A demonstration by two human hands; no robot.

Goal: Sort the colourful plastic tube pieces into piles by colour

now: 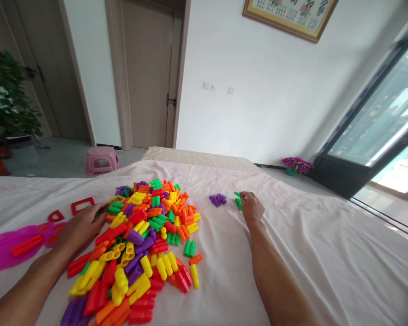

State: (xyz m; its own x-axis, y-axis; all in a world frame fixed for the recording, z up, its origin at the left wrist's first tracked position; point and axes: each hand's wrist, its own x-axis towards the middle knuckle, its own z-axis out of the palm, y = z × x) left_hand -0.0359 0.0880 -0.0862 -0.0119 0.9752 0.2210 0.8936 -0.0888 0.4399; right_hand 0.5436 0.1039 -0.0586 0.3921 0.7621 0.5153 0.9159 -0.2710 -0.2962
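A large pile of plastic building pieces in red, yellow, green, orange and purple lies on the cloth. At the pile's left edge is my left hand, its fingers curled at the pieces; whether they grip one is hidden. Out to the right, my right hand pinches a small green plastic piece. Just below its fingers another green piece rests on the cloth. A small group of purple pieces sits between the pile and my right hand.
A pale flowered cloth covers the surface, with folds on the right. Left of the pile lie a magenta plastic tray and red frame-shaped pieces. Beyond stand a pink stool and a pot of purple flowers.
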